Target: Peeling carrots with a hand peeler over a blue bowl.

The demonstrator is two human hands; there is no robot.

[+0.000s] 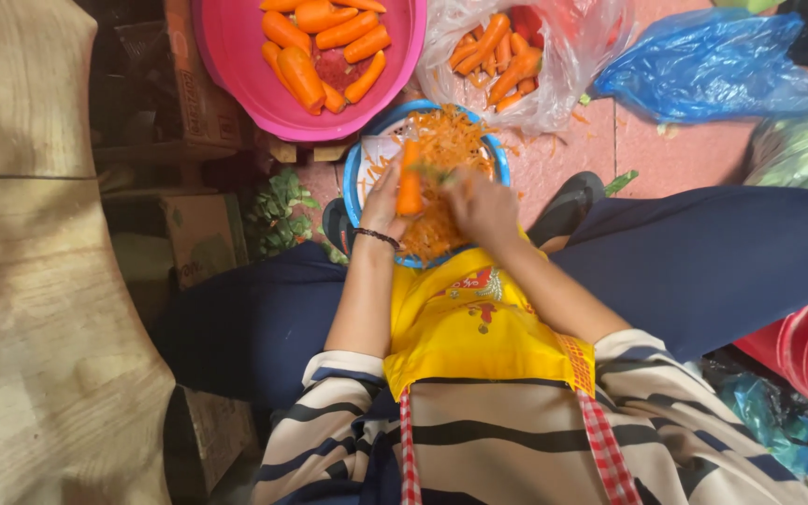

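meanwhile left hand holds carrot over crowded blue-rimmed bowl.

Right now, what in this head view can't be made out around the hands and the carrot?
- Tool in the right hand: blurred, hidden by the fingers.
- Lower end of the carrot: covered by the left hand.
- Blue bowl near rim: behind both hands.
- Pink basin: cut off by the top edge.

Beside the pink basin: a clear bag of carrots right; blue bag farther right; brown cartons lower left.
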